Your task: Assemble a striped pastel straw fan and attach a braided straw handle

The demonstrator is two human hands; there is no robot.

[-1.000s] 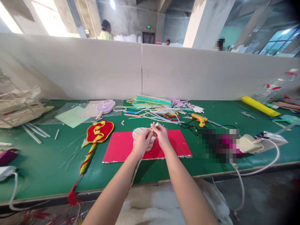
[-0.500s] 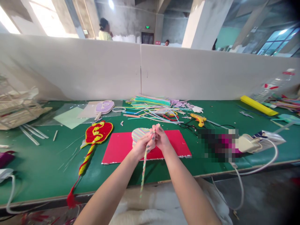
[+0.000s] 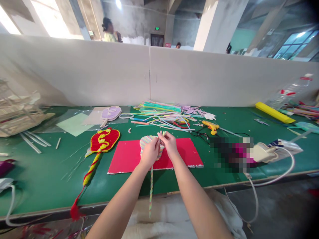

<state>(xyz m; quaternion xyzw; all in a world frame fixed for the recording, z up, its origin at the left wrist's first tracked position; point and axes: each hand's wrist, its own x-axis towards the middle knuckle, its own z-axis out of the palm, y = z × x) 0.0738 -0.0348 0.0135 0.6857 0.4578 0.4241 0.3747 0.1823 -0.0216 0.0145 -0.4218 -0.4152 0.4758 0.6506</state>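
My left hand [image 3: 150, 151] is closed around a twisted strand of pastel pipe cleaners [image 3: 151, 189], whose loose length hangs down past the table's front edge. Close beside it, my right hand [image 3: 169, 143] pinches the upper end of the same strand; the fingers hide most of that end. Behind my left hand a pastel-striped fan-shaped piece [image 3: 145, 142] lies on a red board [image 3: 185, 151], partly covered by the hand. To the left rests a finished-looking red and yellow fan [image 3: 95, 143] with a twisted handle and a red tassel.
Loose pipe cleaners [image 3: 159, 108] are heaped at the back, near a purple fan [image 3: 111, 114]. Right of the board are a yellow glue gun [image 3: 210, 127], a white power strip [image 3: 264, 152] with cables, and a plastic bottle [image 3: 290, 91]. A grey partition [image 3: 99, 73] stands behind.
My left hand has turned, its back now upward, and shifted slightly down and left. The hanging strand has moved a little left and lower. My right hand stays near the same spot.
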